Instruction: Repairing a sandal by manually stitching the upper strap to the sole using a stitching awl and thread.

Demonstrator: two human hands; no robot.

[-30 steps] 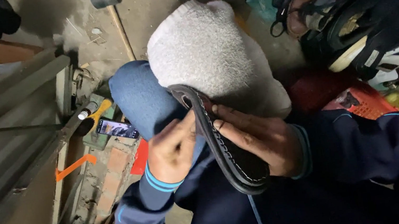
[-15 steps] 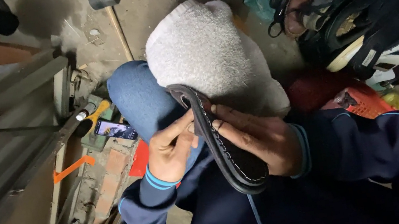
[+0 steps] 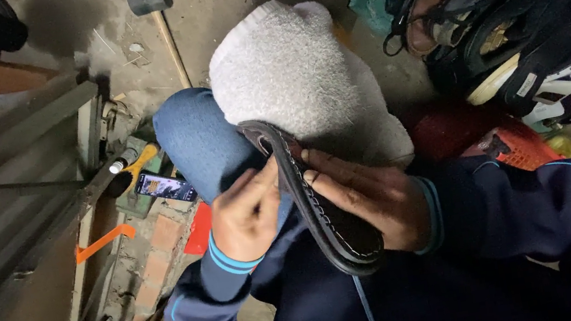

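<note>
Against the white towel point(image 3: 291, 75) draped over our knee, we hold a black shoe sole point(image 3: 319, 205) on edge, its stitched rim facing us and its far end hidden in the cloth. Our left hand point(image 3: 248, 216) pinches the sole's near edge, fingertips hidden behind it, while our right hand point(image 3: 368, 197) cups the other side. Left of the sole, a phone point(image 3: 164, 187) lies on the floor among dim clutter.

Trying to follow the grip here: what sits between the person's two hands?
In the head view, the black shoe sole with pale stitching along its edge stands on edge between the left hand and right hand; both touch it.
</note>
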